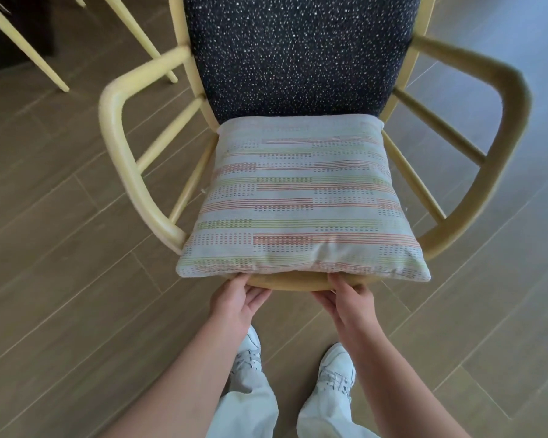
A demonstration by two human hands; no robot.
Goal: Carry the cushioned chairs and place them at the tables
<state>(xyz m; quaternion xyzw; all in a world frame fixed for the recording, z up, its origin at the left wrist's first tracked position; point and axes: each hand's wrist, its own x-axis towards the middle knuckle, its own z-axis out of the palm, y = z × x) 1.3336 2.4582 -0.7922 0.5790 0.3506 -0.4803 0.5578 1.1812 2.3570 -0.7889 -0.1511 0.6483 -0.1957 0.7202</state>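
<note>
- The chair point(133, 172) stands on the wooden floor point(60, 279) directly in front of the person, its seat facing them and its backrest at the far side.
- It has a pale yellow frame with curved armrests on both sides, each joined to the seat by slanted spindles.
- The backrest point(298, 55) is padded in dark fabric speckled with small white dots.
- A square cushion point(301, 200) lies flat on the seat – light grey, with bands of red, green and dark dashes – and its far edge touches the foot of the backrest.
- The cushion's near edge overhangs the front rim of the seat point(291, 282), which shows as a narrow yellow strip beneath it.
- The left hand point(234, 306) grips the front rim of the seat near the cushion's near-left corner, thumb on top against the cushion's edge and fingers curled under the rim.
- The right hand point(345, 303) grips the same rim further to the right – thumb on top at the cushion's edge, fingers wrapped beneath.
- Both forearms are bare and reach forward from the bottom of the view.
- Below the hands, the person's two white sneakers point(336, 368) and light trousers point(250, 409) stand on the floor, just short of the chair's front.
- At the far-left corner of the view, more pale yellow legs point(29, 49) of other furniture slant down to the floor, beside the chair's left armrest.
</note>
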